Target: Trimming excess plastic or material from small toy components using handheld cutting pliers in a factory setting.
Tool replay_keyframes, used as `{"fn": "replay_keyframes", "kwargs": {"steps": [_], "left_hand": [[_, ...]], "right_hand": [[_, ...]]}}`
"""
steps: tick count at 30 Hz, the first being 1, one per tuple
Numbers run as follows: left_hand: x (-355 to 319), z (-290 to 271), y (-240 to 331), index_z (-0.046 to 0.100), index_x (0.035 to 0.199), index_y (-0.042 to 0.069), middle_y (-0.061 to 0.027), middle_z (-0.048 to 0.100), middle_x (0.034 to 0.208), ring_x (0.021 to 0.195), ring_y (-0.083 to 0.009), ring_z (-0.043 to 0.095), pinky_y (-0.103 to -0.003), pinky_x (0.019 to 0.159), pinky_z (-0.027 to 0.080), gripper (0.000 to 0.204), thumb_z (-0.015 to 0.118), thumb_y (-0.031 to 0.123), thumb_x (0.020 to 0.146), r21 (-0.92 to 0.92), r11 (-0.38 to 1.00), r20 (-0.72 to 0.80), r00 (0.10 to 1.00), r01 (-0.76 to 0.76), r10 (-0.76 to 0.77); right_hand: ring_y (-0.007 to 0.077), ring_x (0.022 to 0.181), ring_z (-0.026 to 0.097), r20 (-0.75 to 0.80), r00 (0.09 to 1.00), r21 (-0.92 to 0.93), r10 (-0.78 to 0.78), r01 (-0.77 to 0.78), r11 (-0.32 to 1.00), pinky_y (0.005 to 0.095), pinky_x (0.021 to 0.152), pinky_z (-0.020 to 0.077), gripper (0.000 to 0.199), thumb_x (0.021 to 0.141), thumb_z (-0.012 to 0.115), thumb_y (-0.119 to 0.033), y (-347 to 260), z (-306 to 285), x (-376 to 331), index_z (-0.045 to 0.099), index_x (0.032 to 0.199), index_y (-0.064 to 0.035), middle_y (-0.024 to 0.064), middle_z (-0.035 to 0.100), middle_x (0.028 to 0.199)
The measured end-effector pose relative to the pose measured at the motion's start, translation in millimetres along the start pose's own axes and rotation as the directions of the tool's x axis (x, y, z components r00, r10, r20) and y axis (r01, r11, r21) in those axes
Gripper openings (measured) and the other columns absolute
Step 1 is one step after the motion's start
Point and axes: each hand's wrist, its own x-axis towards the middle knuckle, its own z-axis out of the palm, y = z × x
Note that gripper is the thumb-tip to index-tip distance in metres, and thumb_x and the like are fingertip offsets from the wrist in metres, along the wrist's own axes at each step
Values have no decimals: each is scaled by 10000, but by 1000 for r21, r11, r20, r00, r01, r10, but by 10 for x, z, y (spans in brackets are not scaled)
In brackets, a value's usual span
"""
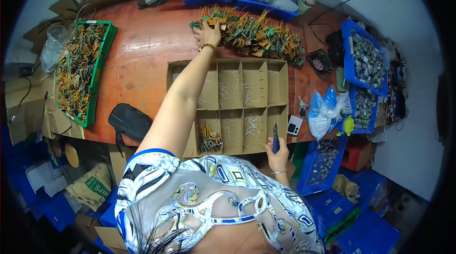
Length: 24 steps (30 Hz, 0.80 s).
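Observation:
My left arm stretches far across the table, and my left hand point(208, 34) rests at the left end of a long pile of small circuit boards with orange and green wire-like leads point(256, 33). Its fingers look spread on the pile; whether they pinch a piece is hidden. Near the front right corner of a divided cardboard box point(230, 109), my right hand point(278, 156) is closed around blue-handled pliers point(276, 144), their dark tip pointing away from me. White wire scraps lie in several compartments. One front compartment holds a small bunch of the wired boards point(208, 138).
A green tray point(97, 76) full of similar parts stands at left, near a black bag point(129, 122). To the right are blue bins point(348, 47), a small fan point(319, 61), plastic bags point(323, 114) and a white phone-like device point(294, 125). More blue bins point(209, 1) line the back.

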Motion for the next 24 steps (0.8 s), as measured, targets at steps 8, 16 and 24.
{"fn": "replay_keyframes", "kwargs": {"steps": [8,16,24], "left_hand": [[778,-110,-393,429,1335,65,-299,413,1363,1265,-487,363,-503,1005,364,890,665,642,701,40,995,260,962,-92,79],[-1174,-1785,-342,632,1079,3,-124,688,960,868,-195,651,-320,771,517,365,641,306,874,-183,944,671,667,-274,324],[-2907,-2248,-1638,366,1346,55,-269,410,1322,1047,-455,529,-461,852,479,700,712,230,763,290,829,816,576,-478,46]], "right_hand": [[110,685,585,57,994,52,-93,90,995,271,652,477,251,772,712,-75,-317,-6,57,616,1000,-35,24,625,738],[105,719,603,191,975,108,-113,94,990,249,687,474,298,754,718,-52,-208,-83,133,603,1027,-18,42,651,811],[97,747,593,340,929,61,-145,132,989,236,681,475,307,763,714,-63,-252,-43,132,592,1042,-22,19,653,893]]}}
